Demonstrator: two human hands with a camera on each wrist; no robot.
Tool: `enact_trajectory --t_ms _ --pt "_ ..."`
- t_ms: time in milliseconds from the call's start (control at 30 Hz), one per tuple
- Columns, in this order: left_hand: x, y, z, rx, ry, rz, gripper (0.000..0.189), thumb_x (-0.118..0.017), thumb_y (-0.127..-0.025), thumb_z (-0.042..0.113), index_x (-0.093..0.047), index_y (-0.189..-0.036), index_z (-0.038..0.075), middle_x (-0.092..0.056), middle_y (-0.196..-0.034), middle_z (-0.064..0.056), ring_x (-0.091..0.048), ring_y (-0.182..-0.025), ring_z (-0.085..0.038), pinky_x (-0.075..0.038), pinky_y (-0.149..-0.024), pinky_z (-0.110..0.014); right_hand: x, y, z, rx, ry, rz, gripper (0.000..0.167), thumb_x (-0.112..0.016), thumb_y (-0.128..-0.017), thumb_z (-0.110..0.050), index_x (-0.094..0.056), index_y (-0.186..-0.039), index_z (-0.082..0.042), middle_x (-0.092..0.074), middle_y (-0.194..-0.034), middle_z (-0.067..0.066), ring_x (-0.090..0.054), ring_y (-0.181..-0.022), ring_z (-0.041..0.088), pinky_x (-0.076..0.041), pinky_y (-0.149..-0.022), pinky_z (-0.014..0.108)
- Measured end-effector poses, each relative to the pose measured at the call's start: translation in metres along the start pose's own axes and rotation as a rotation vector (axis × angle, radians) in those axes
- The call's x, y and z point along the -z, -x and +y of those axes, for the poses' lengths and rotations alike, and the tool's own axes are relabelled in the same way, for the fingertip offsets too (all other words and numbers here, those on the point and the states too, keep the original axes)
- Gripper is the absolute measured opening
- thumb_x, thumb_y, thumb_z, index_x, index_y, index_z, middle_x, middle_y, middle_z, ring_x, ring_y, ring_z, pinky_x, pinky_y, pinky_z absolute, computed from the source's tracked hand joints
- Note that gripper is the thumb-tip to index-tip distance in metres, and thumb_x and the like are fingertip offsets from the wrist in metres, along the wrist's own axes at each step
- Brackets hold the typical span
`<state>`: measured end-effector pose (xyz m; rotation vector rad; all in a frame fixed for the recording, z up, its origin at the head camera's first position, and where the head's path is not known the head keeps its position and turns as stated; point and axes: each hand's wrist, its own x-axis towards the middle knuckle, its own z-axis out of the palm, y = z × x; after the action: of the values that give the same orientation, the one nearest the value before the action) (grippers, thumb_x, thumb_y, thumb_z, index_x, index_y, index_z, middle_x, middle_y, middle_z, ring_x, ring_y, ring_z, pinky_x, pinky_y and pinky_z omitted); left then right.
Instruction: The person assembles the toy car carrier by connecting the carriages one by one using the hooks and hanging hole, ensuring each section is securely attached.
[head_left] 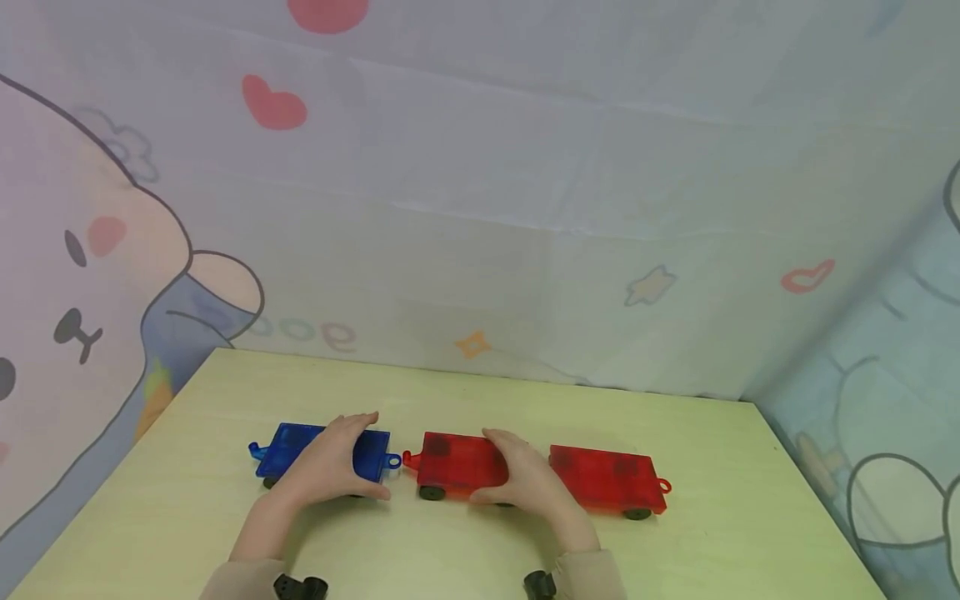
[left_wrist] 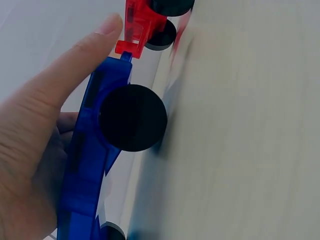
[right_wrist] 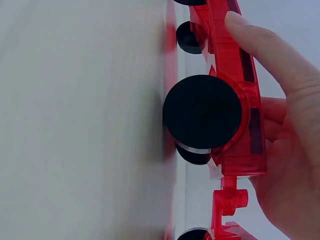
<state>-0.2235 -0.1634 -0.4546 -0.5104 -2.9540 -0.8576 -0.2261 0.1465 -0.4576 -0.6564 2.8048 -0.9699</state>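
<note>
Flat translucent plastic: blue wagon (head_left: pixel 295 446) gripped by left hand (head_left: pixel 330 467), red wagon (head_left: pixel 459 463) by right hand (head_left: pixel 531 479), fingers spread round.

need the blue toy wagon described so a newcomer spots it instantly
On the pale tabletop, toy wagons form a row. At its left end sits the blue toy wagon. It alone is blue; the middle wagon and right-end wagon are red.

left hand (left_wrist: pixel 37 115) grips a blue car (left_wrist: pixel 90 160) — black wheel (left_wrist: pixel 133 118) at its side — red car (left_wrist: pixel 137 30) just beyond.
</note>
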Motion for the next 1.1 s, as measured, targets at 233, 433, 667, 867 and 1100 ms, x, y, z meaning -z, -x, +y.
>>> enact_trajectory --t_ms 233,433,667,867,1100 --pt "0.007 0.005 -0.003 -0.022 0.034 -0.027 0.109 -0.092 -0.058 0.046 -0.044 -0.143 -0.002 -0.051 -0.142 -0.022 -0.038 -0.135 -0.050 -0.034 -0.107 -0.066 -0.001 -0.001 0.001 0.005 0.004 -0.006 0.090 -0.084 -0.074 -0.037 -0.043 -0.146 -0.002 -0.047 -0.148 0.014 -0.041 -0.139 0.035 -0.037 -0.111 0.054" --pt "0.009 0.007 -0.009 -0.023 0.075 -0.050 0.106 -0.092 -0.060 0.042 -0.042 -0.144 -0.002 -0.050 -0.143 -0.020 -0.042 -0.134 -0.046 -0.038 -0.105 -0.064 -0.001 -0.001 0.000 0.005 -0.007 -0.014 0.090 -0.084 -0.075 -0.038 -0.043 -0.146 -0.002 -0.046 -0.148 0.015 -0.040 -0.139 0.037 -0.036 -0.111 0.055" --pt "0.008 0.007 -0.013 -0.024 0.119 -0.051 0.104 -0.091 -0.063 0.043 -0.042 -0.145 0.000 -0.053 -0.141 -0.018 -0.047 -0.131 -0.042 -0.041 -0.103 -0.063 0.000 -0.001 0.000 0.001 -0.024 -0.025 0.088 -0.084 -0.076 -0.038 -0.043 -0.146 -0.003 -0.045 -0.149 0.014 -0.039 -0.140 0.036 -0.035 -0.112 0.055" --pt "0.007 0.007 -0.015 -0.024 0.122 -0.030 0.103 -0.091 -0.063 0.043 -0.044 -0.144 0.001 -0.055 -0.139 -0.017 -0.049 -0.130 -0.042 -0.043 -0.102 -0.063 0.001 0.000 0.000 -0.005 -0.027 -0.023 0.088 -0.083 -0.076 -0.038 -0.043 -0.146 -0.004 -0.045 -0.149 0.015 -0.038 -0.140 0.037 -0.035 -0.112 0.056" --pt "0.004 0.007 -0.016 -0.014 0.125 -0.026 0.102 -0.091 -0.063 0.042 -0.043 -0.144 0.001 -0.055 -0.139 -0.017 -0.048 -0.130 -0.043 -0.042 -0.102 -0.063 0.000 0.001 0.002 -0.010 -0.035 -0.030 0.089 -0.083 -0.076 -0.040 -0.043 -0.147 -0.005 -0.045 -0.150 0.014 -0.038 -0.141 0.037 -0.035 -0.113 0.055"
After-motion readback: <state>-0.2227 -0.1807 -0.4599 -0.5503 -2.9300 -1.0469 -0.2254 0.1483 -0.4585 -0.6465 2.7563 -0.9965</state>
